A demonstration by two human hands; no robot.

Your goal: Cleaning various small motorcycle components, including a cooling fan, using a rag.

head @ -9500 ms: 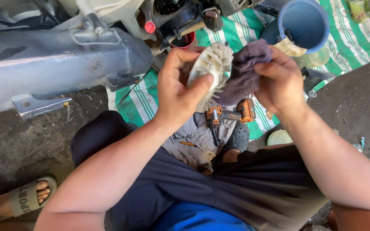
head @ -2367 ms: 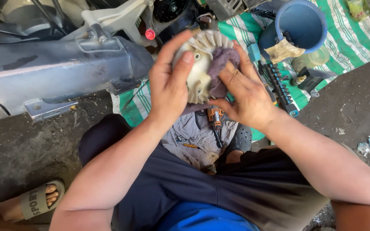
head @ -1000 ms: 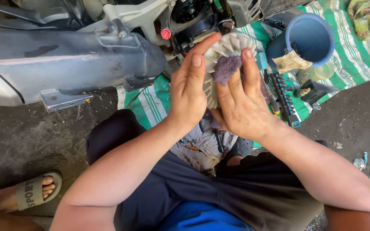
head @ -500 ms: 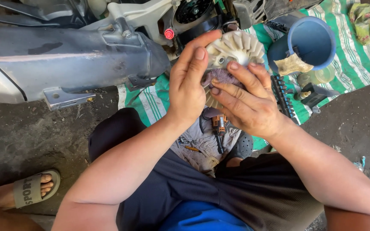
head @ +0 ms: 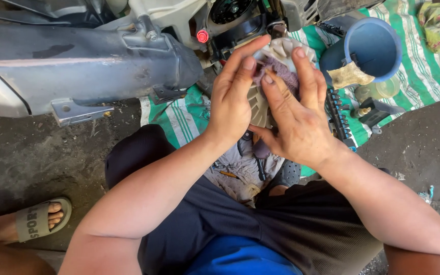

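Wiping step, mid-way by the look of it. Left hand (head: pixel 235 97) grips the pale finned fan wheel (head: pixel 281 53) from its left edge, fingers wrapped over the face, holding it up in front of the open engine housing (head: pixel 230 20). Right hand (head: pixel 296 119) presses a purple rag (head: pixel 281 76) flat against the wheel's centre, fingers spread over it, thumb under the rim. Wheel sits above the lap, over the green striped mat (head: pixel 179 114); blue bucket (head: pixel 373 48) just to the right. Next move likely needs turning the wheel in the left hand so the rag reaches the remaining fins, keeping a firm grip.
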